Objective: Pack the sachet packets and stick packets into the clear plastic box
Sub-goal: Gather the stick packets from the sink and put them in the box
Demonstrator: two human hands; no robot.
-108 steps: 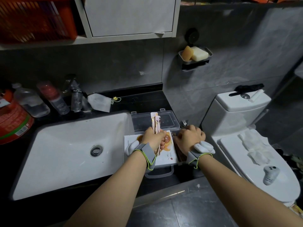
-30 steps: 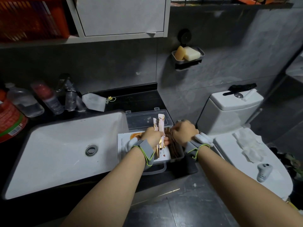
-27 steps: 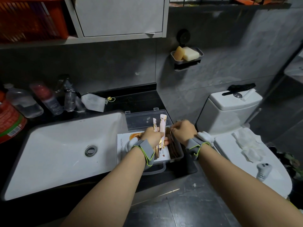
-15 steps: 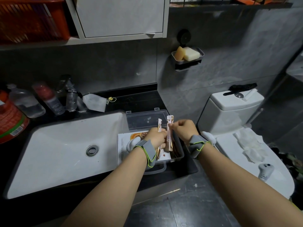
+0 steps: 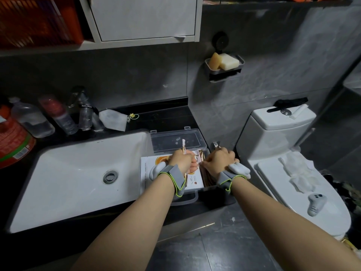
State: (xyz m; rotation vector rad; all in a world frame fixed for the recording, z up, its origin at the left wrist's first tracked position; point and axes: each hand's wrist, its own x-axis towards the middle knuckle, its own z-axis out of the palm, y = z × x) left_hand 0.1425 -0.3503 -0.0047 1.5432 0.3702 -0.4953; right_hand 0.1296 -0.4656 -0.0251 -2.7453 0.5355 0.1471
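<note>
The stick packets point(image 5: 183, 147) I am still carrying are standing upright in my left hand point(image 5: 182, 159), long axis pointing up and slightly away from me, directly over the middle of the clear plastic box point(image 5: 187, 198). My left hand is gripping them, fingers wrapped round their lower half. Just to their right, one stick packet point(image 5: 200, 157) is going down into the right-hand part of the box. It is lying roughly front to back along the box's short side, beside the flat sachet packet point(image 5: 145, 178) that is filling the left part. My right hand point(image 5: 219, 158) is pressing down over it with knuckles up and fingers curled; from this angle I cannot tell whether they are still pinching the stick or have let go. The right hand is the nearer one to that free slot, so the next stick will be passing from left hand to right, a short way sideways and then down. Half a second ago my right hand was holding that stick upright and raised, level with the left hand's bundle; now it is lowering into the box. The box is sitting open on the black desk point(image 5: 166, 118), just right of the sink point(image 5: 78, 173).
</note>
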